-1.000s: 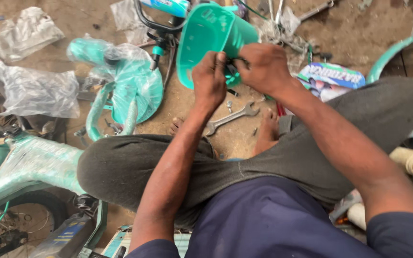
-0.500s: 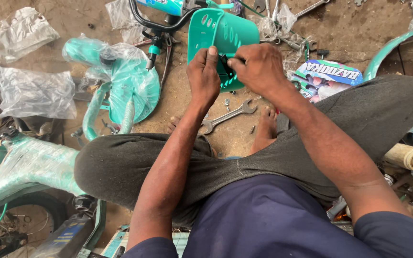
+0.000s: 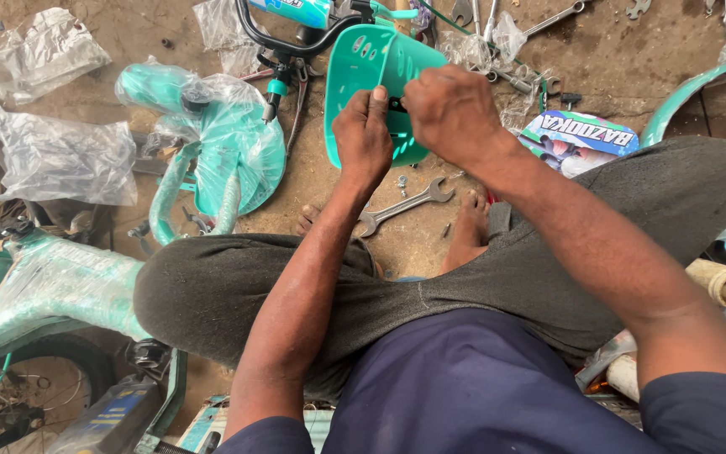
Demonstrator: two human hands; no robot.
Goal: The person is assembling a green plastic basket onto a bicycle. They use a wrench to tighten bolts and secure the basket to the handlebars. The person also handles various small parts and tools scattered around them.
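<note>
The slotted basket [image 3: 371, 76] is teal green, and the plastic-wrapped mudguards [image 3: 224, 147] beside it share that shade. The curved handlebar [image 3: 283, 42] is black. The open-ended spanner [image 3: 401, 206] on the brown dirt floor [image 3: 128, 34] is dull silver. The trousers [image 3: 497, 269] are dark grey, the shirt [image 3: 481, 395] navy. The printed card [image 3: 581, 134] seems blue with multicoloured artwork.

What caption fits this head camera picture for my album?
Both hands, left hand and right hand, grip a teal plastic bicycle basket above a steel spanner.
</note>
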